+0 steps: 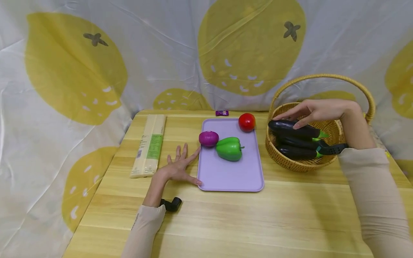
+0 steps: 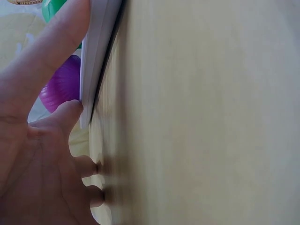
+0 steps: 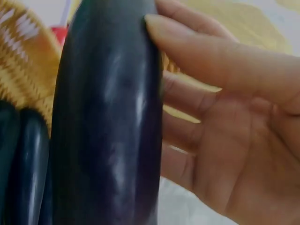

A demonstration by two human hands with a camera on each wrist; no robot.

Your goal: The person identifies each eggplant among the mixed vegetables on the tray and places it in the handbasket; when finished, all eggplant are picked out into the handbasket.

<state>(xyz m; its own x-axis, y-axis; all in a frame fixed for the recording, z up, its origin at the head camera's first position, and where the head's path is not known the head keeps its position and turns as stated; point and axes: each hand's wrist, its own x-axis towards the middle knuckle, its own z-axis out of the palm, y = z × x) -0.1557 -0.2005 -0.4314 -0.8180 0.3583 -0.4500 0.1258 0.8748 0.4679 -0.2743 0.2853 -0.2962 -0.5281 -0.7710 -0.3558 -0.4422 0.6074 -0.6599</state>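
My right hand [image 1: 317,110] grips a dark eggplant [image 1: 287,128] at the wicker basket [image 1: 285,164], thumb on the near side and fingers on the far side. Two more eggplants [image 1: 298,152] lie below it in the basket. In the right wrist view the held eggplant [image 3: 108,117] fills the middle. My left hand [image 1: 176,168] is spread at the left edge of a lilac tray [image 1: 230,179], its thumb and index finger touching the rim. On the tray are a purple onion [image 1: 208,139], a green bell pepper [image 1: 229,149] and a red tomato [image 1: 246,122] at the far right corner.
A pale packet with a green label [image 1: 155,146] lies on the wooden table [image 1: 226,222] left of the tray. A small purple wrapper [image 1: 222,113] sits behind the tray. The basket's tall handle [image 1: 322,76] arches over the right arm. A lemon-print cloth [image 1: 161,53] hangs behind.
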